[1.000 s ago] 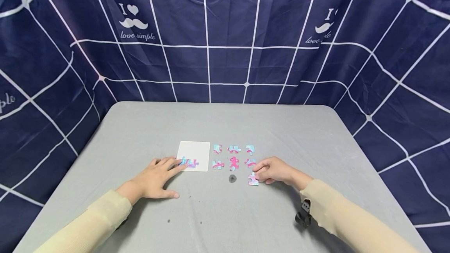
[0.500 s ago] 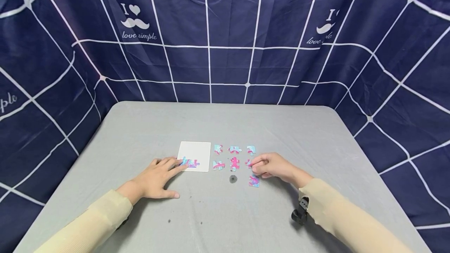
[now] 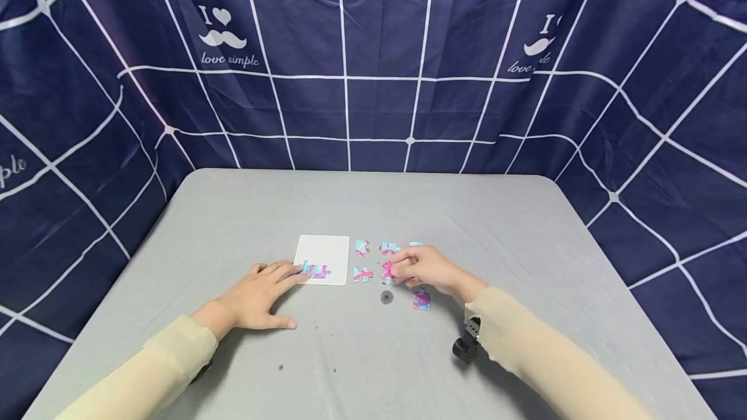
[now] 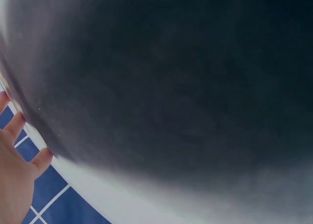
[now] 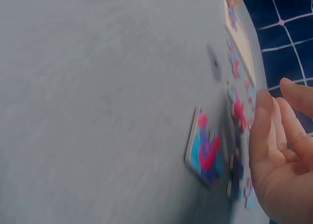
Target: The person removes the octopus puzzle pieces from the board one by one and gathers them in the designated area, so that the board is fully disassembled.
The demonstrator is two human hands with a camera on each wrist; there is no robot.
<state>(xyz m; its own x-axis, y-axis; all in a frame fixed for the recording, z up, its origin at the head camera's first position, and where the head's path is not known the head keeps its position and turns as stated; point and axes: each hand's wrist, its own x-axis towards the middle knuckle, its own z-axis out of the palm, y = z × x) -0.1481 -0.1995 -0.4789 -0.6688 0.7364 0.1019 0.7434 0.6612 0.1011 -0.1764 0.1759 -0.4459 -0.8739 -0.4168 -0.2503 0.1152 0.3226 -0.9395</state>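
Note:
My left hand (image 3: 259, 297) lies spread on the table, its fingertips resting at the left edge of a white square board (image 3: 323, 248) and on joined blue and purple puzzle pieces (image 3: 318, 271). In the head view my right hand (image 3: 432, 271) hovers over the loose jigsaw pieces, fingertips by a pink middle piece (image 3: 387, 270). The right wrist view shows these fingers loosely bent and apart, with no piece visible between them. A purple and blue corner piece (image 5: 204, 150) lies flat nearby. The right hand hides part of the right-hand column.
More loose pieces lie right of the board: a blue-pink one (image 3: 362, 248), a top middle one (image 3: 388, 248) and a lower one (image 3: 362, 274). A dark spot (image 3: 386, 297) marks the grey table (image 3: 373, 206). A blue checked curtain (image 3: 373, 109) surrounds the back and sides.
My right hand has left the corner piece, moved up and then left over the middle piece. The corner piece stays on the table. The left hand has stayed in place.

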